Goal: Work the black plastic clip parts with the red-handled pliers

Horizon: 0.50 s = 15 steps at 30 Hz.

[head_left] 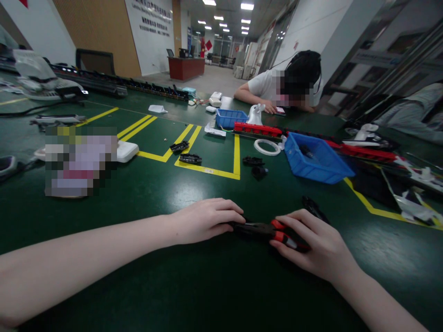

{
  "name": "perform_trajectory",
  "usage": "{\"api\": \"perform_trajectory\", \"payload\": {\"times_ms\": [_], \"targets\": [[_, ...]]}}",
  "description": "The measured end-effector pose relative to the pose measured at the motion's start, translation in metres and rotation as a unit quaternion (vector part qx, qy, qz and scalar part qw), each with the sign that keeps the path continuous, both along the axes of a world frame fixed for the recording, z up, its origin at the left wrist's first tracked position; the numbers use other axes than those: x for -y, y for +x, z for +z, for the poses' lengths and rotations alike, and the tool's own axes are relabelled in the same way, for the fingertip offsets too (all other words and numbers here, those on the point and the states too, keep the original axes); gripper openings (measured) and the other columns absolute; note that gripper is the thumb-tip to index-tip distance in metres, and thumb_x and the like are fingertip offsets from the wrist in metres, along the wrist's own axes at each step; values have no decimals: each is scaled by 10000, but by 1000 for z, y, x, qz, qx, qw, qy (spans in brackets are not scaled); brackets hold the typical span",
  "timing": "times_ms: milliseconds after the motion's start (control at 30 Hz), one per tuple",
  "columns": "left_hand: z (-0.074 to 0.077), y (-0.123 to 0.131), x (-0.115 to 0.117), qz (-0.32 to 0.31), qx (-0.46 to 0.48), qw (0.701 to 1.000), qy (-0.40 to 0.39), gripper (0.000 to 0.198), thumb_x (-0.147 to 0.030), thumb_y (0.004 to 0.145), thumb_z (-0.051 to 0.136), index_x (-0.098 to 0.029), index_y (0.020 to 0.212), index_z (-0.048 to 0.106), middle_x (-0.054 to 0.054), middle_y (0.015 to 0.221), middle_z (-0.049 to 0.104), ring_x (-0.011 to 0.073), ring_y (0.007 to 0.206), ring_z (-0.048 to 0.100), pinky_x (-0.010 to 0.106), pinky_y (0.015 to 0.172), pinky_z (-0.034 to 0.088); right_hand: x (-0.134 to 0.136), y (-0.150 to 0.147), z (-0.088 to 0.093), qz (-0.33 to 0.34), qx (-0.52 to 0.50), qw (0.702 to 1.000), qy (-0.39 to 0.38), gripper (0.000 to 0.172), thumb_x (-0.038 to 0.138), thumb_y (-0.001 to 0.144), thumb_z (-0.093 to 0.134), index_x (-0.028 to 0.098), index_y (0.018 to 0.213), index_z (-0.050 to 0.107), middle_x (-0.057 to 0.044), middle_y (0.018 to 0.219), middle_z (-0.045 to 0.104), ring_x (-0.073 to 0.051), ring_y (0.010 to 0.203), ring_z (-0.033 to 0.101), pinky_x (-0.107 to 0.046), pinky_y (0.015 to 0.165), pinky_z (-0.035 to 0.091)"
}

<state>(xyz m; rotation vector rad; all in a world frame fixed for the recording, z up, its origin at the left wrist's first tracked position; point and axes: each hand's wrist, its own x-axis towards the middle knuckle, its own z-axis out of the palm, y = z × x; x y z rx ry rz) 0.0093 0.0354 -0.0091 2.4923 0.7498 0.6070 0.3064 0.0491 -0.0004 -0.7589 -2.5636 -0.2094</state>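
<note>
In the head view my right hand (311,237) is wrapped round the red and black handles of a pair of pliers (263,229). The dark jaws point left, toward my left hand (211,219). My left fingers are pressed together on a small black part (238,226) at the jaw tips; its shape is mostly hidden by the fingers and the jaws. Just behind my right hand lies another black part (314,208). Farther out on the green table (194,286) are several similar black pieces (190,158).
A blue bin (316,159) with dark items stands right, beside a white tape ring (267,147). Red strips (258,129) run behind it. A smaller blue bin (231,118) sits farther back. A person (294,78) leans on the far edge. A white box (127,151) is left.
</note>
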Motion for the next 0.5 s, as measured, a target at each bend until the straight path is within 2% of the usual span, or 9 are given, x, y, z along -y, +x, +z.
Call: {"api": "perform_trajectory", "payload": {"times_ms": [500], "targets": [[0, 0, 0, 10, -6, 1000, -21, 240, -166, 957, 541, -179, 1193, 576, 78, 1201, 612, 194, 1050, 635, 334, 900, 539, -1, 2, -2, -6, -14, 999, -35, 310, 359, 837, 654, 188, 1092, 620, -89, 911, 645, -187, 740, 638, -316, 614, 551]]}}
